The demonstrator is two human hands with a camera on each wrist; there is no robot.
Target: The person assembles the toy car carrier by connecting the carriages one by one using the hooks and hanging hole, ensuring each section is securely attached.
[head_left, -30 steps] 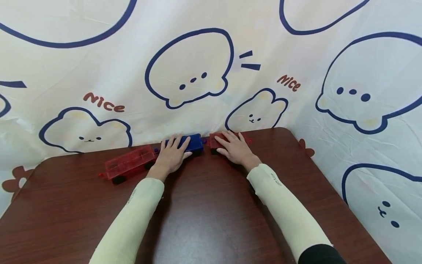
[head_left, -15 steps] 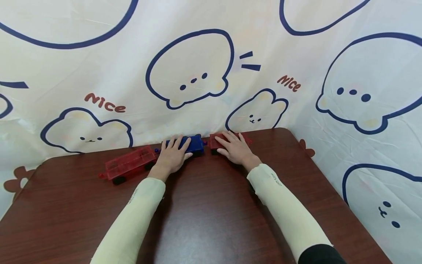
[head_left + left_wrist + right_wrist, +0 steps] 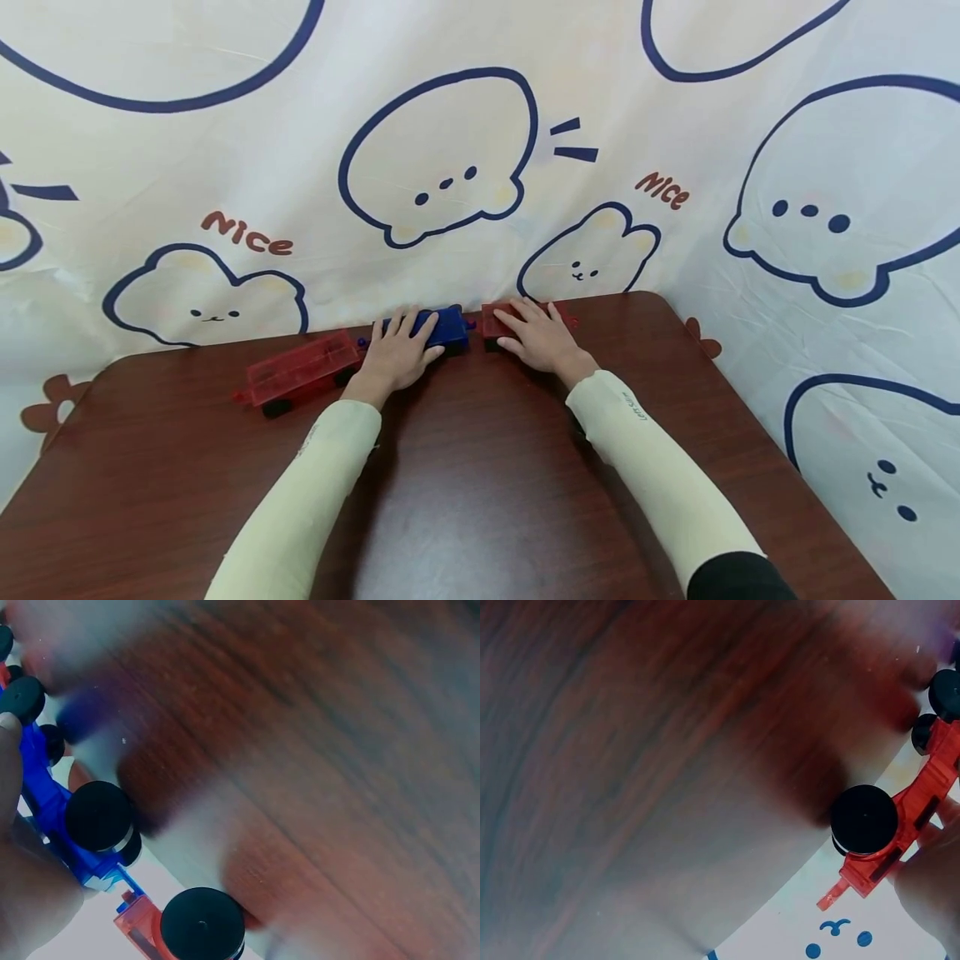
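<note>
Three see-through toy train cars with black wheels stand in a row along the table's back edge. My left hand [image 3: 396,358] lies with fingers spread over the blue car [image 3: 452,326], its thumb [image 3: 9,750] by a wheel in the left wrist view. Over the right-hand red car [image 3: 492,320] rests my right hand [image 3: 542,337], fingers extended across its top. The longer red car [image 3: 300,370] is at the left, free of both hands. A hitch joins it to the blue car in the left wrist view. Hands partly cover the two cars they touch.
The brown wooden table [image 3: 465,483] stretches toward me, with rounded back corners. Behind it and at the right hangs a white cloth [image 3: 435,275] printed with blue cartoon outlines, close to the cars.
The head view has shifted slightly, so everything sits a little farther right in it. Both hands stay on the same cars, with no visible movement along the table.
</note>
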